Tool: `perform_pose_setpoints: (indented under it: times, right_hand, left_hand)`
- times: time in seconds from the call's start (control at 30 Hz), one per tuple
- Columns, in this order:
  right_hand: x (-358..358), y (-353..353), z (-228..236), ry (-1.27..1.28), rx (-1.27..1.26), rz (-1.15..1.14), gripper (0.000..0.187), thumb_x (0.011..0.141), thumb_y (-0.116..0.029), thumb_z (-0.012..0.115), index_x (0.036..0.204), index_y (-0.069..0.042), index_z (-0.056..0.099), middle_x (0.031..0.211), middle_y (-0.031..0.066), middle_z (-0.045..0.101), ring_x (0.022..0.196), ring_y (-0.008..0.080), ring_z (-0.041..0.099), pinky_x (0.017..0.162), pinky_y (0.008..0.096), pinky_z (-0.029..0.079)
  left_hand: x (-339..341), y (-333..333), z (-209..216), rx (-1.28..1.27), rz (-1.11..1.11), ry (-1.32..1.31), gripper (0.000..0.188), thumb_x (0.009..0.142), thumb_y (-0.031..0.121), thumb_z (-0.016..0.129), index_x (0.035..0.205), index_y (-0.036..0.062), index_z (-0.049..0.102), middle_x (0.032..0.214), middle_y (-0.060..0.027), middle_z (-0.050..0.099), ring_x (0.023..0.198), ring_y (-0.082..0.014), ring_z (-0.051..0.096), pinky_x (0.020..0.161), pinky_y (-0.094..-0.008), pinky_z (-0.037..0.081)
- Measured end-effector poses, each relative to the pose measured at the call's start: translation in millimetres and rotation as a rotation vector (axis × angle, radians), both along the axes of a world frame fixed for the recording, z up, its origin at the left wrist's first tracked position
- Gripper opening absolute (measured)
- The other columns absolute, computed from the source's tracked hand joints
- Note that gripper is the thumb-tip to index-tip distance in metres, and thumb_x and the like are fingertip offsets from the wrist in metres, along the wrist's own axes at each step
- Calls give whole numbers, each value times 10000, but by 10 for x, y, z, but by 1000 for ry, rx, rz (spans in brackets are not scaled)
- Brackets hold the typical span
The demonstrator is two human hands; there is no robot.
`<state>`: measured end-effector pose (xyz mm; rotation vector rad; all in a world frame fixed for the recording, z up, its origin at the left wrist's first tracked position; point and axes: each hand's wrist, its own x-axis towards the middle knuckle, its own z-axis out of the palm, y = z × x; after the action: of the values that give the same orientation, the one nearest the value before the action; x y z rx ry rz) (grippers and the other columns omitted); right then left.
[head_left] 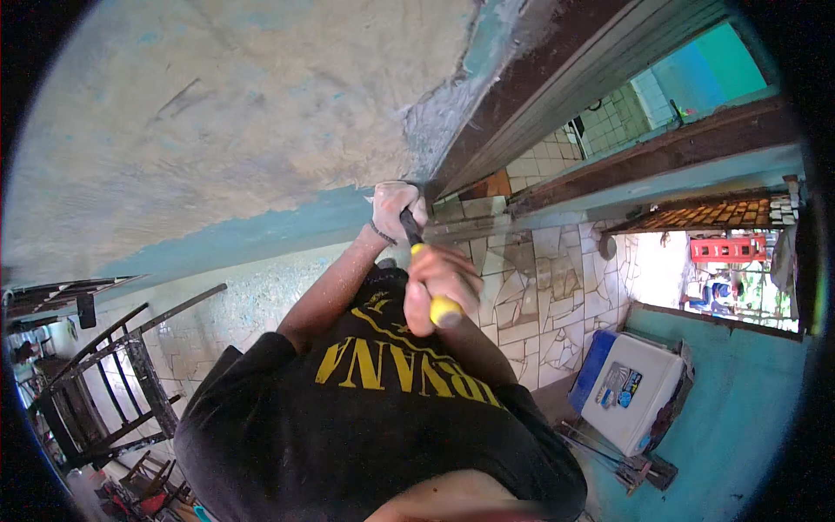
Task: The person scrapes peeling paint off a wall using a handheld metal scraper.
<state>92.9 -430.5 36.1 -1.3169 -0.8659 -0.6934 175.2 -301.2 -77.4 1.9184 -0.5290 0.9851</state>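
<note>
My left hand (393,209), whitish as if dusted or gloved, is closed beside the wall, close to the foot of a dark wooden frame. A small pale tip sticks out at its left side, but what it grips is hidden. Slightly blurred, my right hand (445,283) is wrapped round the handle of a yellow-and-black hand tool (446,311). The tool's dark neck runs up to my left hand, where its working end is hidden. Above both hands is the wall (243,113), with rough beige plaster and blue paint along its lower part.
The dark wooden frame (522,87) edges an opening at the upper right. Irregular pale tiles (539,278) cover the floor. A white-and-blue cooler (631,391) stands at the right by a turquoise wall. At the left is a dark metal-framed chair (130,383), with clutter below it.
</note>
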Motion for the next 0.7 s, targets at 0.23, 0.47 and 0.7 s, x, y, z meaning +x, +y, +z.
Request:
perform_pose_setpoints:
  times: [0.23, 0.47, 0.7]
  right_hand:
    - [-121, 162, 9, -124, 245, 107, 180, 818, 13, 677, 771, -35, 510, 625, 42, 562, 481, 184, 556, 455, 368, 513]
    - [-257, 225, 37, -8, 116, 6, 235, 894, -66, 703, 777, -47, 500, 643, 51, 583, 525, 190, 596, 503, 345, 519]
    - [-343, 261, 155, -116, 139, 183, 195, 832, 12, 716, 849, -33, 527, 688, 58, 612, 550, 204, 601, 581, 396, 581]
  left_hand:
    - [-71, 105, 299, 27, 7, -155, 305, 750, 97, 689, 619, 111, 414, 551, -72, 408, 456, -323, 475, 480, -426, 402]
    - [-128, 203, 143, -5, 37, -117, 291, 823, 111, 658, 642, 105, 430, 577, -84, 411, 473, -317, 478, 496, -405, 417]
    - [-183, 335, 317, 49, -19, -241, 244, 809, 69, 642, 655, 92, 455, 592, -77, 492, 487, -295, 543, 517, -374, 467]
